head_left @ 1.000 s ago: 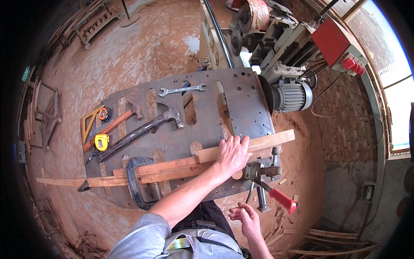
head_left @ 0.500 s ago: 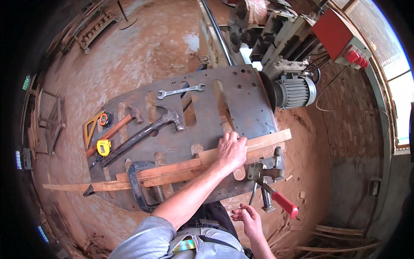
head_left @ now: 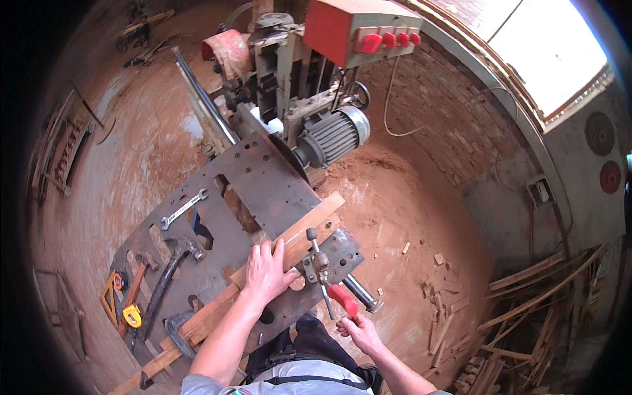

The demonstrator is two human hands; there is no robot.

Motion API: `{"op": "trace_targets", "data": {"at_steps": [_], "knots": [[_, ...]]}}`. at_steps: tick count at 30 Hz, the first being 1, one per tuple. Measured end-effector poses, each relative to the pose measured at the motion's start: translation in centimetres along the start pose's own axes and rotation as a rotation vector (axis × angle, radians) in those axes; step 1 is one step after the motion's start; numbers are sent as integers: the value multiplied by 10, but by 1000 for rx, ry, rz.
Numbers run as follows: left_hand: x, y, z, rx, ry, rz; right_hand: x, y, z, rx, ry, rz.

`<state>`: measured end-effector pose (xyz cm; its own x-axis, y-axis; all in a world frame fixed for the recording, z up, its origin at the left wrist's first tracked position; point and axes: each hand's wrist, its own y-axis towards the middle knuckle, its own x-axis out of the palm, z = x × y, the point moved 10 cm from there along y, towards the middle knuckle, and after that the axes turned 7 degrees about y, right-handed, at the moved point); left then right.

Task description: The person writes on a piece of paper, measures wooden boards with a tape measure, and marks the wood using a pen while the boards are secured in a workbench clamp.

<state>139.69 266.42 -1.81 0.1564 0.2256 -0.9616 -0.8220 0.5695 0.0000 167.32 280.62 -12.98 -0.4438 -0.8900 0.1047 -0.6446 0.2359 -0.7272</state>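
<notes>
We note the left hand [head_left: 266, 275] with fingers closed over the wooden strip [head_left: 313, 216] beneath them. The right hand [head_left: 361, 331] curls its fingers just below the red handle [head_left: 343, 301]; we cannot confirm a grip. We judge that moving the clamp [head_left: 320, 261] beside the left thumb could pinch it.

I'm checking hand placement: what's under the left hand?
Wood strips run under the left hand, showing on both sides of it; the stretch it covers can't be seen.

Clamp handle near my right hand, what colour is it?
The clamp handle is red, best seen in the head view.
</notes>
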Motion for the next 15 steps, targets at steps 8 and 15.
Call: {"op": "trace_targets", "data": {"at_steps": [8, 15], "knots": [[6, 1, 2, 53, 102, 4, 61, 10, -64, -339, -449, 7], [-1, 1, 0, 36, 134, 17, 76, 41, -70, -230, -286, -29]]}}
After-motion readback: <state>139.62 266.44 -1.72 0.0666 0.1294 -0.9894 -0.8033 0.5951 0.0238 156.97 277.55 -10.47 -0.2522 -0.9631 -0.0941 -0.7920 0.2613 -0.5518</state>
